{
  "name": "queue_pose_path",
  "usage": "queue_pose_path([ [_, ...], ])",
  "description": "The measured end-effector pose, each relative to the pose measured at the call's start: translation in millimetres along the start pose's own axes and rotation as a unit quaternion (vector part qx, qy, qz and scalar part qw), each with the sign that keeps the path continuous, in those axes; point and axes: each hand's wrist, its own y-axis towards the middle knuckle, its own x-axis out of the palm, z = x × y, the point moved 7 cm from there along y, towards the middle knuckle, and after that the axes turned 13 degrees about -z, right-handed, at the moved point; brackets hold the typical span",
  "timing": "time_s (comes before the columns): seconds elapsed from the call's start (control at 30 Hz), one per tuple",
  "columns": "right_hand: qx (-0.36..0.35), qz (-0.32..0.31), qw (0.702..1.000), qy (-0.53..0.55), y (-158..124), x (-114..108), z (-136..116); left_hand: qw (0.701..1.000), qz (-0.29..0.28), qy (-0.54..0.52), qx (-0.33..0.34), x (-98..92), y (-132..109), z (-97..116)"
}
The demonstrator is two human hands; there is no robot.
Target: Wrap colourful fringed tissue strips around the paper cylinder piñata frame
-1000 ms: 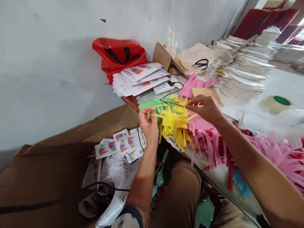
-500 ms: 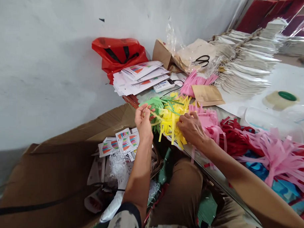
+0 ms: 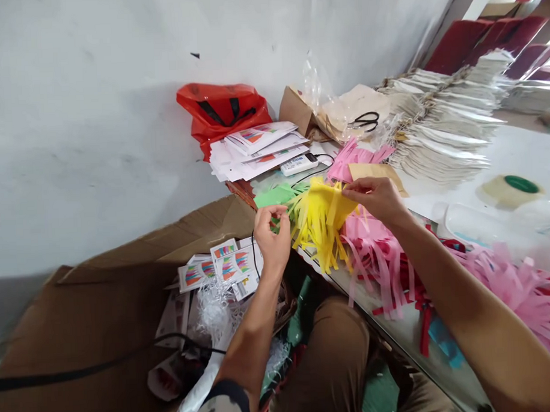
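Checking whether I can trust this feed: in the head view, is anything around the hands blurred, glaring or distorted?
Head view: the left hand, right hand and yellow paper fringe look fairly sharp, with no obvious motion blur; light is soft, with faint shadow on the white wall; the wide lens bends the frame edges; a bright patch glares top right.

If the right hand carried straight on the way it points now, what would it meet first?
The yellow fringed paper: the fingers of the right hand seem to be at its upper edge, though depth is hard to judge from this view.
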Motion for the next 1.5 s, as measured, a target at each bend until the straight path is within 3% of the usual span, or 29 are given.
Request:
queue_pose_path([
  [0.17, -0.054, 0.011, 0.998, -0.011, -5.1, 4.3, -9.6, 0.993, -0.073, 0.066, 0.064, 24.1, 16.1, 17.9],
  [0.33, -0.106, -0.004, 0.994, 0.031, -8.7, 2.7, -22.8, 0.992, -0.112, -0.007, 0.057, 43.9, 27.2, 11.0],
  [0.47, -0.12, -0.014, 0.992, 0.029, -17.2, 3.3, -29.8, 0.995, -0.088, -0.038, 0.04, 45.1, 26.4, 9.5],
  [0.67, -0.073, -0.029, 0.997, -0.014, -34.8, 13.9, -28.8, 0.994, -0.104, -0.027, 0.011, 50.4, 17.9, 6.7],
  [0.87, -0.086, -0.052, 0.994, -0.04, -47.4, 19.8, -34.0, 0.988, -0.114, -0.098, -0.027, 50.0, 14.1, 4.4],
  [1.13, -0.104, -0.025, 0.994, -0.016, -50.7, 13.8, -44.0, 0.986, -0.123, -0.114, 0.026, 46.0, 16.1, 19.0],
  [1.3, -0.104, -0.065, 0.992, -0.028, -56.6, 20.3, -47.1, 0.989, -0.12, -0.076, 0.035, 42.9, 9.0, 21.7],
  [1.4, -0.069, -0.061, 0.996, -0.017, -55.5, 18.1, -38.3, 0.99, -0.119, -0.072, 0.019, 40.3, 6.0, 19.5],
  [1.5, -0.018, -0.016, 1.0, -0.016, -57.3, 6.4, -30.2, 0.99, -0.123, -0.059, 0.014, 37.5, 4.0, 16.9],
])
